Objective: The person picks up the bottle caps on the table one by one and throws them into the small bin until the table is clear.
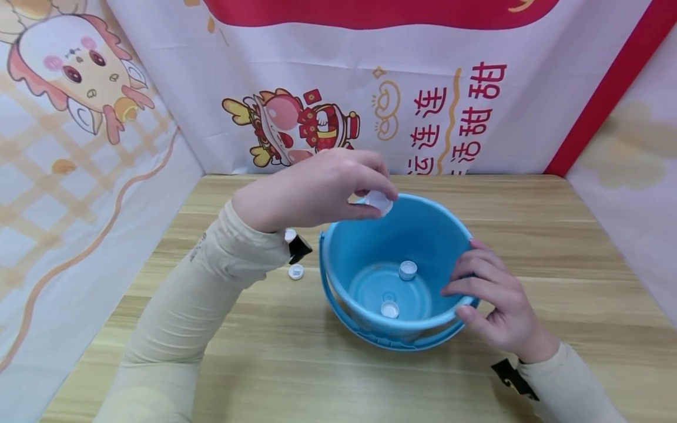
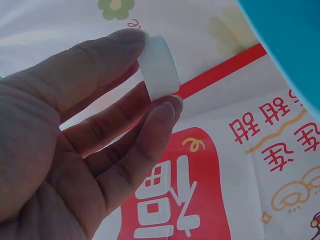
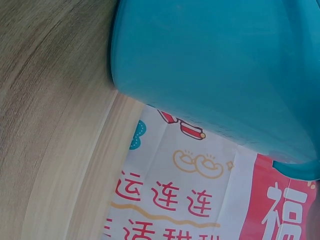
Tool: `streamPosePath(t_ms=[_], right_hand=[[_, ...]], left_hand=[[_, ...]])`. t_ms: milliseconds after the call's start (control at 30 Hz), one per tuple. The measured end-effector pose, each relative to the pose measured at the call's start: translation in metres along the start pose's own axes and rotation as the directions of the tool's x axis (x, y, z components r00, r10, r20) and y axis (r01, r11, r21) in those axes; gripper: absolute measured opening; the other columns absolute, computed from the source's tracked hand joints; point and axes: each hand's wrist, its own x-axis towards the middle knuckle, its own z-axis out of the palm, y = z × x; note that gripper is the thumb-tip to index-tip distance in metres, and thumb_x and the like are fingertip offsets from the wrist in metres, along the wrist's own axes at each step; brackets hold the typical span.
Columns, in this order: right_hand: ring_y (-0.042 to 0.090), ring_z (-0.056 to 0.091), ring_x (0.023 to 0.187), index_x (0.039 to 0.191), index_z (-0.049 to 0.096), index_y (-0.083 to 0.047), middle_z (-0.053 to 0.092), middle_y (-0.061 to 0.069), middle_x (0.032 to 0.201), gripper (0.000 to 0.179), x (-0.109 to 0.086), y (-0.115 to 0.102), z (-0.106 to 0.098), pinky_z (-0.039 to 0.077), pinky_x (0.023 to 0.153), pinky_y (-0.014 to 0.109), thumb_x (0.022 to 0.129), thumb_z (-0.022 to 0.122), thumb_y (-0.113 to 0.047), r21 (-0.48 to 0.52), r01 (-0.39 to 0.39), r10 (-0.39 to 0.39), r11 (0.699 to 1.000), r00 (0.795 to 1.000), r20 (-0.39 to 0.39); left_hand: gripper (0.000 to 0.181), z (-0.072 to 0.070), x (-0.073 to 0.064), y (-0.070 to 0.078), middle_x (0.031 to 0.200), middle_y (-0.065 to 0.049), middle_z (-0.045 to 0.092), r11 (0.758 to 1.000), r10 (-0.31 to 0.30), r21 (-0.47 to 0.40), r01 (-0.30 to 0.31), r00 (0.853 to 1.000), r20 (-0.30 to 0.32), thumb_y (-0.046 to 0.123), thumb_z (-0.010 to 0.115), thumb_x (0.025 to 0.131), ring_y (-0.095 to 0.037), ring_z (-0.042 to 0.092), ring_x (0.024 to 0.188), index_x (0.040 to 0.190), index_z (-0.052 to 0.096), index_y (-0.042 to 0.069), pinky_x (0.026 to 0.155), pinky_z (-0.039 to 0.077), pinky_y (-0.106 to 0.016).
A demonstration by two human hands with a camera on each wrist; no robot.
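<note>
A small white plastic cap (image 1: 378, 202) is pinched between the thumb and fingers of my left hand (image 1: 333, 185), above the far left rim of a blue bucket (image 1: 418, 229). The left wrist view shows the cap (image 2: 160, 67) from its side, at the fingertips. On the bucket's right side my right hand (image 1: 494, 294) grips the rim, with fingers over the inside and the thumb near the outer edge. Inside, on the bottom, lie two more white caps, one farther back (image 1: 408, 270) and one nearer (image 1: 389, 309). The right wrist view shows mostly the bucket's outer wall (image 3: 200, 65).
Left of the bucket, a white cap (image 1: 296, 272) lies on the wooden table (image 1: 296, 364); another cap (image 1: 290, 235) is partly hidden behind my left wrist. The bucket's handle (image 1: 386, 341) hangs down at the front. Printed cloth walls (image 1: 328, 70) stand behind and at both sides.
</note>
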Motion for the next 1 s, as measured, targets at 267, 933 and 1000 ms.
streamPosePath(t_ms=[267, 933, 1000], right_hand=[[0.026, 0.053, 0.095, 0.083, 0.072, -0.004, 0.063, 0.012, 0.085, 0.039, 0.0009, 0.0, 0.0009, 0.028, 0.114, 0.042, 0.1, 0.058, -0.036, 0.002, 0.005, -0.005, 1.0, 1.0, -0.004], [0.026, 0.053, 0.095, 0.083, 0.072, -0.004, 0.063, 0.013, 0.086, 0.039, 0.0011, 0.0, 0.0009, 0.028, 0.114, 0.042, 0.1, 0.058, -0.036, -0.001, 0.003, -0.003, 1.0, 1.0, -0.001], [0.026, 0.053, 0.095, 0.084, 0.072, -0.004, 0.063, 0.013, 0.086, 0.039, 0.0012, -0.0001, 0.0009, 0.028, 0.114, 0.042, 0.1, 0.058, -0.036, -0.002, 0.003, -0.003, 1.0, 1.0, -0.001]], left_hand=[[0.036, 0.0062, 0.0021, -0.0055, 0.113, -0.005, 0.065, 1.0, -0.02, 0.002, 0.02, 0.999, 0.031, 0.024, 0.08, 0.085, -0.013, 0.062, 0.098, 0.118, 0.073, 0.012, 0.083, 0.054, -0.024], [0.037, 0.0066, 0.001, -0.0069, 0.111, -0.005, 0.066, 1.0, -0.028, 0.0, 0.028, 0.999, 0.042, 0.027, 0.08, 0.084, -0.013, 0.062, 0.094, 0.118, 0.073, 0.012, 0.08, 0.054, -0.024], [0.038, 0.006, -0.0004, -0.0073, 0.111, -0.004, 0.066, 0.999, -0.039, 0.0, 0.039, 0.998, 0.041, 0.027, 0.081, 0.084, -0.013, 0.062, 0.093, 0.118, 0.073, 0.012, 0.08, 0.054, -0.024]])
